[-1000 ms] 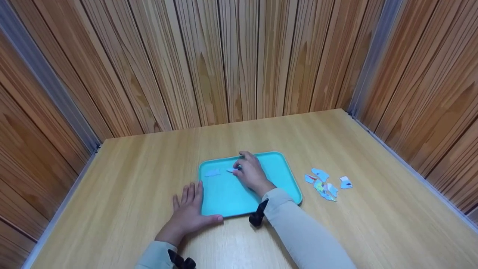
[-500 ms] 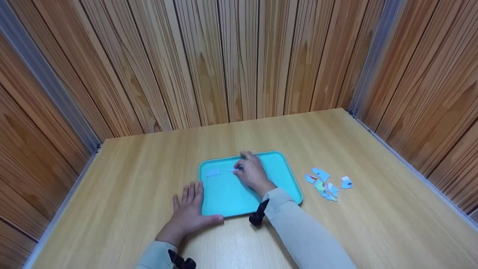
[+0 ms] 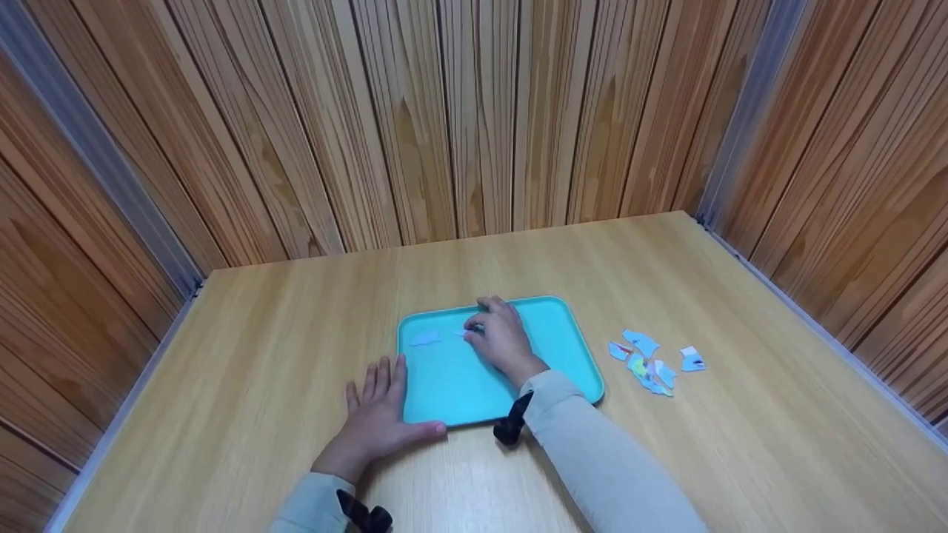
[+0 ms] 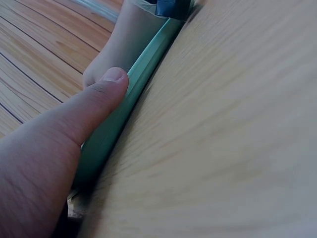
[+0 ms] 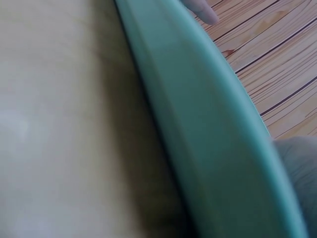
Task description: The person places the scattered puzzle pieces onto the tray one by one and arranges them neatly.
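right hand (image 3: 502, 342): grasping, thumb and curled fingertips pinching a small piece at the far part of the tray
pinched piece (image 3: 460, 333): pale, mostly hidden by the fingers, only its left end showing; low over the tray floor, though whether it touches cannot be told
laid piece (image 3: 425, 338): pale blue, flat on the tray, just left of the pinched one with a gap between
tray (image 3: 466, 385): turquoise, rounded corners, shallow raised rim, lying flat on the table
left hand (image 3: 379, 426): grasping nothing, fingers straight and spread, forefinger along the tray's left edge, thumb stretched along the near edge; the left wrist view shows the thumb against the tray's side
loose pieces (image 3: 641, 365): a cluster on the table, right of the tray and apart from it, blue with patches of red, yellow-green and white, some touching or overlapping
lone piece (image 3: 693, 360): blue and white with a dark mark, a little right of the cluster
sleeves (image 3: 603, 451): light grey, a black wrist device (image 3: 509, 428) at each cuff
table (image 3: 296, 326): light wood grain
walls (image 3: 444, 111): brown wood planks, behind and on both sides
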{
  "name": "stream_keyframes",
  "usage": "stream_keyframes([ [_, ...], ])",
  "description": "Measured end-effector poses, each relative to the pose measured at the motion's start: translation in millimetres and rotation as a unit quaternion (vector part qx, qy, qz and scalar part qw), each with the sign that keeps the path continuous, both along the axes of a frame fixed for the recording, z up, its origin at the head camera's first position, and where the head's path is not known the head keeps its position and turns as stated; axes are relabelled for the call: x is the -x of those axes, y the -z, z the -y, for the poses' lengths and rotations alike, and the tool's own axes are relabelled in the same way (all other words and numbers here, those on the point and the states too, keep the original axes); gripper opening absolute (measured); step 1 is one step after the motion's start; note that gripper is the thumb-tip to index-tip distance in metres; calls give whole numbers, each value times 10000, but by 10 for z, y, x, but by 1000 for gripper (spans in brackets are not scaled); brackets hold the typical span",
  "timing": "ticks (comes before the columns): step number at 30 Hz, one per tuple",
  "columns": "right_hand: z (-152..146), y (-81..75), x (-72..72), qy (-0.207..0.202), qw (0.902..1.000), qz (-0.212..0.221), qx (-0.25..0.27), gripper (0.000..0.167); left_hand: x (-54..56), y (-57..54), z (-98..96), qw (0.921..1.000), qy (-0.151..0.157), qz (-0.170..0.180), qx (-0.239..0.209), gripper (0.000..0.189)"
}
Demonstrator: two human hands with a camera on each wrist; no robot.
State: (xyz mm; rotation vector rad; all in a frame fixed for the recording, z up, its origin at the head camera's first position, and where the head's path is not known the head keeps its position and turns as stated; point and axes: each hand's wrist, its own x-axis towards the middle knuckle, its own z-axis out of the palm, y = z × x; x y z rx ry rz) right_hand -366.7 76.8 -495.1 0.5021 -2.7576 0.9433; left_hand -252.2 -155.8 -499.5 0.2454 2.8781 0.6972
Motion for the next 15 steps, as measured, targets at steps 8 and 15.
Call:
stream_keyframes([
  [8,43,17,18,-151,9992,-334,-142,16,3,4,0,9997,87,-235,48,135],
  [15,78,20,18,-213,9993,-275,-146,18,20,7,-2,9999,66,-141,31,135],
])
